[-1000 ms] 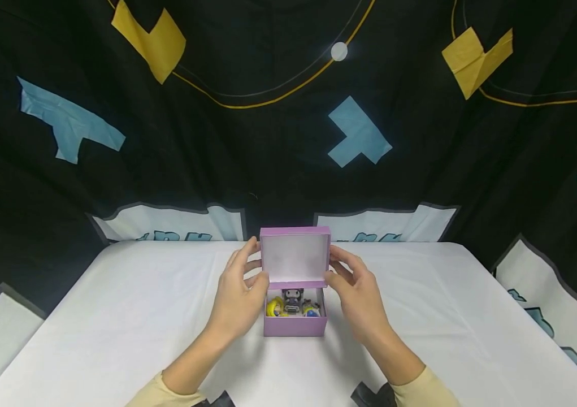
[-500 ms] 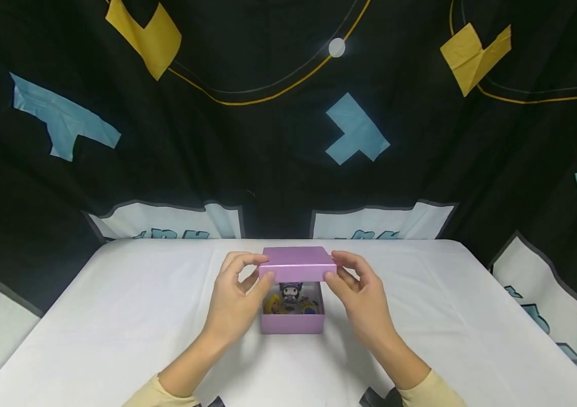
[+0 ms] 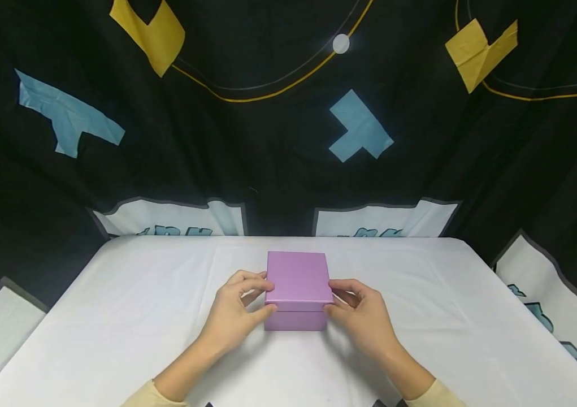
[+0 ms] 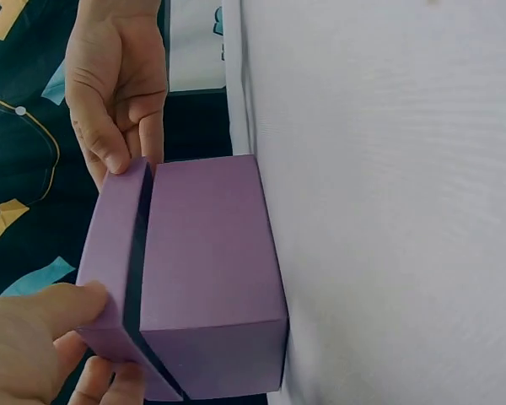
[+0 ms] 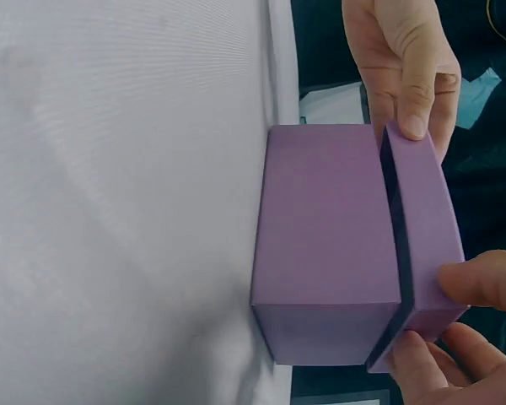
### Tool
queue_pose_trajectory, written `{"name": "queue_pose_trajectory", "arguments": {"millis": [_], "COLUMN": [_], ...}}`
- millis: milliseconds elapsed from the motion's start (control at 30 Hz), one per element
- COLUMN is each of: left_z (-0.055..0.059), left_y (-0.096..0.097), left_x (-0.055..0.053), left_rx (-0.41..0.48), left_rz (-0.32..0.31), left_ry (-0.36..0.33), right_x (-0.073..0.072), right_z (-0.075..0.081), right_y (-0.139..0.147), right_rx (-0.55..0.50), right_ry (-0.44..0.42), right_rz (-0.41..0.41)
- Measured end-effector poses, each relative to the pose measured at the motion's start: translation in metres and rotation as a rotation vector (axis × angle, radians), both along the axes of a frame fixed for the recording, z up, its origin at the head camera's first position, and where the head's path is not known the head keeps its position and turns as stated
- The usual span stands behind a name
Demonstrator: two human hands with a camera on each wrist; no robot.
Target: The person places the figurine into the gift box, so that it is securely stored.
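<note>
A purple lid (image 3: 298, 277) lies level over the matching purple box (image 3: 295, 322) on the white table. Both wrist views show a narrow dark gap between the lid (image 4: 116, 240) and the box (image 4: 211, 245), so the lid hovers just above the rim. My left hand (image 3: 234, 311) grips the lid's left side, thumb at the front corner and fingers along the edge. On the opposite side my right hand (image 3: 361, 314) holds it the same way, thumb at the front right corner. The inside of the box is hidden beneath the lid.
A white cloth covers the table (image 3: 130, 322). Behind it hangs a black curtain (image 3: 247, 158) with yellow and blue shapes, beyond the table's far edge.
The lid, upright a second ago with its white inside showing, has tipped flat and come down over the box. The small figurines inside are now covered. Both hands moved down with it.
</note>
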State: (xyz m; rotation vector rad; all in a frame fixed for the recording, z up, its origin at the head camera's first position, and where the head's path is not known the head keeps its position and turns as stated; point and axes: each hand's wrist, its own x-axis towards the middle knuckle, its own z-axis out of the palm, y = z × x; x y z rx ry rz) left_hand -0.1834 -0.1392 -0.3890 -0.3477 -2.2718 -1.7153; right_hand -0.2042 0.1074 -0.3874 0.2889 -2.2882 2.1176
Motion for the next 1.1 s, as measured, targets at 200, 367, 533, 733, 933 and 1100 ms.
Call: {"name": "queue_pose_trajectory", "arguments": {"millis": [200,367,533,733,933,1100], "left_z": [-0.001,-0.003,-0.007,-0.01,-0.006,0.007], "left_y": [0.001,0.0,-0.002,-0.004,-0.007,-0.014], "left_x": [0.001,0.001,0.002,0.003,0.006,0.016], "left_rx": [-0.023,-0.046,-0.074,-0.095,-0.237,-0.612], "left_rz": [0.025,0.033,0.022,-0.026,-0.063,-0.088], "left_ry": [-0.024,-0.057,-0.136,-0.178,-0.1,0.001], "right_x": [0.002,0.002,0.004,0.008,0.011,0.011], "right_z": [-0.002,-0.006,-0.008,-0.009,-0.005,0.005], "right_y": [-0.002,-0.003,-0.003,-0.001,0.004,0.018], "right_rx": [0.026,0.116,0.169,0.178,0.312,0.477], "right_ry": [-0.012,-0.006,-0.022,-0.054,-0.028,0.026], "right_rz": [-0.005,-0.007,0.002,0.02,0.054,0.111]}}
